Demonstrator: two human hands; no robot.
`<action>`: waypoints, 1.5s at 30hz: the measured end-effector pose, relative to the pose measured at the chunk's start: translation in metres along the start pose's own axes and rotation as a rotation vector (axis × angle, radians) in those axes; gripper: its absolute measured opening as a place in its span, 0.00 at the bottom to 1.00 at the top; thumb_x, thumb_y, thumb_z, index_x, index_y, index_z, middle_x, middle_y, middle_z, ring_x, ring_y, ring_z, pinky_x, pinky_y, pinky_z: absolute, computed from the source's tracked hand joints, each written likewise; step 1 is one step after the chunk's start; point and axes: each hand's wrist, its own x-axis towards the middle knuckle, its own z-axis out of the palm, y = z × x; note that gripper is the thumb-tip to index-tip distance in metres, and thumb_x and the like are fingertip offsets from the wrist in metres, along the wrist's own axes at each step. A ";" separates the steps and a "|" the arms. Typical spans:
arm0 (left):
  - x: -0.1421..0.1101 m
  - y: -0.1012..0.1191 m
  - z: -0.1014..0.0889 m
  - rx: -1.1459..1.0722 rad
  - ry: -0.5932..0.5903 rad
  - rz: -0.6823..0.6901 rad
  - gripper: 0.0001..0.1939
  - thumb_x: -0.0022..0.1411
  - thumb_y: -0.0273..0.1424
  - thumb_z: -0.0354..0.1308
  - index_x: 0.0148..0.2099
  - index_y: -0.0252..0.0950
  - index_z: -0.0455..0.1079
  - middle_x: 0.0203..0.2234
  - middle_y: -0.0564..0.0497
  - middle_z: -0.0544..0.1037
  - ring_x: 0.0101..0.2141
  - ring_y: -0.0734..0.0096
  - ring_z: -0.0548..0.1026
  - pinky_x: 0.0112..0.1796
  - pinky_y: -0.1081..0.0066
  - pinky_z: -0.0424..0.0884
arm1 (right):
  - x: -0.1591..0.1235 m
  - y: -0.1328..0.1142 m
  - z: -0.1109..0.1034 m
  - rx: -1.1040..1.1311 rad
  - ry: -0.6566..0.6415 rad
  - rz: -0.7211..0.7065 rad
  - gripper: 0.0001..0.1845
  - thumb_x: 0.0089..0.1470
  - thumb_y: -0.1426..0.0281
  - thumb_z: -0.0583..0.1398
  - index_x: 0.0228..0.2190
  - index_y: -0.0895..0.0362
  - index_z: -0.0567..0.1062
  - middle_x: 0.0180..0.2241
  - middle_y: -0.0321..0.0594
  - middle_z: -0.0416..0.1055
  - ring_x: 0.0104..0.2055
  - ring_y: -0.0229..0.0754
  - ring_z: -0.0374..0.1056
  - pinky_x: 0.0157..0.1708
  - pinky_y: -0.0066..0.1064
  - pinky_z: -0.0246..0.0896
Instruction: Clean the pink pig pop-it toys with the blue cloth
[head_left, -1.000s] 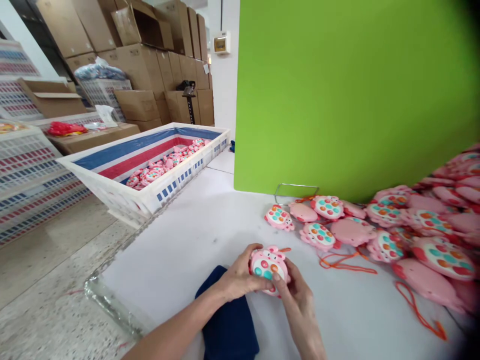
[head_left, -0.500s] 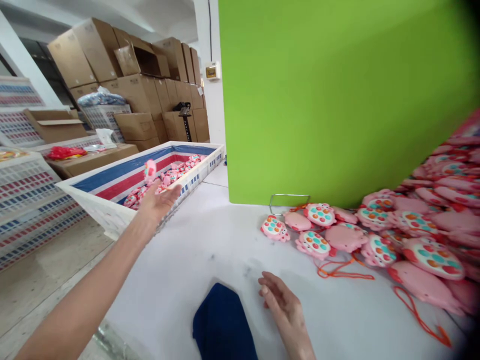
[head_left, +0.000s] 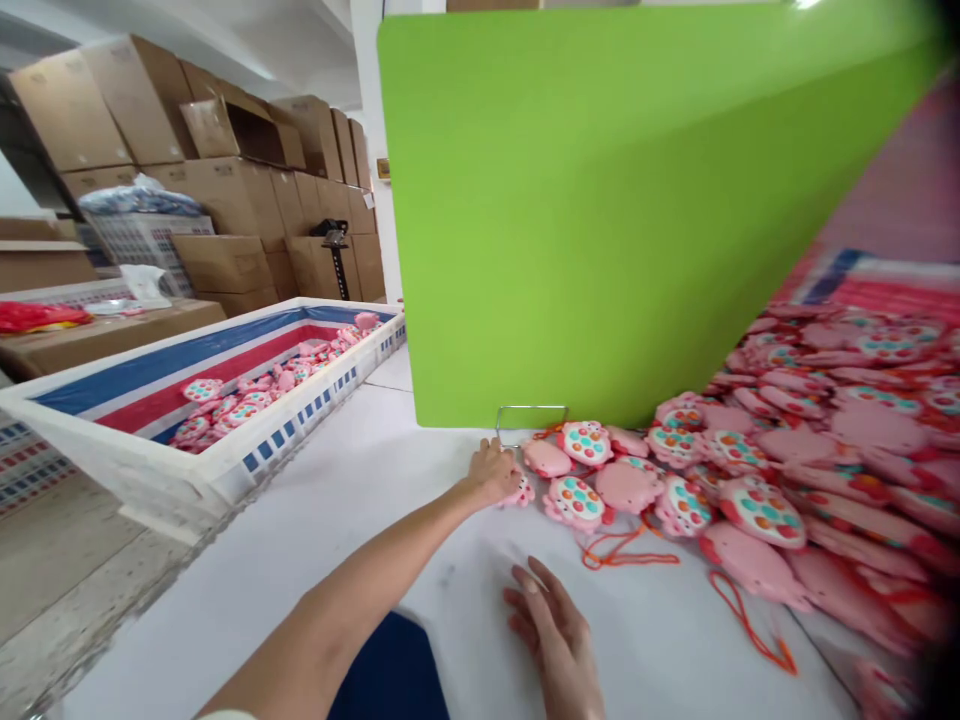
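My left hand (head_left: 493,472) reaches to the near left end of a heap of pink toys and is closed over one pink animal-shaped toy (head_left: 519,491); the hand covers most of that toy. Several similar toys lie just right of it, among them one with a white face of coloured bumps (head_left: 576,502) and one showing its plain pink back (head_left: 628,486). Low over the white table (head_left: 360,450), my right hand (head_left: 553,630) holds nothing, its fingers loosely bent and apart. An orange cord loop (head_left: 626,550) lies in front of the heap.
A green board (head_left: 600,220) stands behind the toys, with a wire stand (head_left: 531,408) at its foot. At left is a white crate (head_left: 292,430) with a striped lining and pink toys inside. Stacked cartons (head_left: 240,200) fill the back left. Dark blue cloth (head_left: 394,670) lies near the front edge.
My left hand has come from beside the crate, where a pink toy was in the air above it, rightward onto a toy at the heap's end. The view has turned right.
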 end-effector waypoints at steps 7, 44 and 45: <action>-0.047 -0.018 0.000 -0.021 -0.016 -0.076 0.17 0.50 0.33 0.61 0.42 0.32 0.66 0.43 0.39 0.71 0.49 0.49 0.66 0.47 0.59 0.63 | -0.006 -0.006 0.008 0.091 0.026 0.046 0.38 0.45 0.51 0.62 0.53 0.59 0.63 0.53 0.52 0.67 0.46 0.50 0.71 0.41 0.36 0.68; -0.168 -0.029 0.001 -1.179 -0.011 -0.077 0.20 0.45 0.37 0.68 0.38 0.31 0.70 0.30 0.50 0.75 0.31 0.71 0.72 0.33 0.73 0.67 | -0.016 -0.007 0.016 -0.261 -0.022 -0.181 0.35 0.42 0.54 0.64 0.50 0.57 0.70 0.45 0.43 0.75 0.48 0.52 0.69 0.45 0.36 0.66; -0.167 -0.029 0.001 -1.188 -0.012 -0.082 0.20 0.46 0.38 0.68 0.38 0.31 0.70 0.30 0.50 0.76 0.31 0.71 0.72 0.33 0.73 0.67 | -0.016 -0.007 0.016 -0.249 -0.031 -0.176 0.35 0.43 0.54 0.64 0.51 0.56 0.70 0.46 0.43 0.74 0.48 0.52 0.69 0.46 0.37 0.66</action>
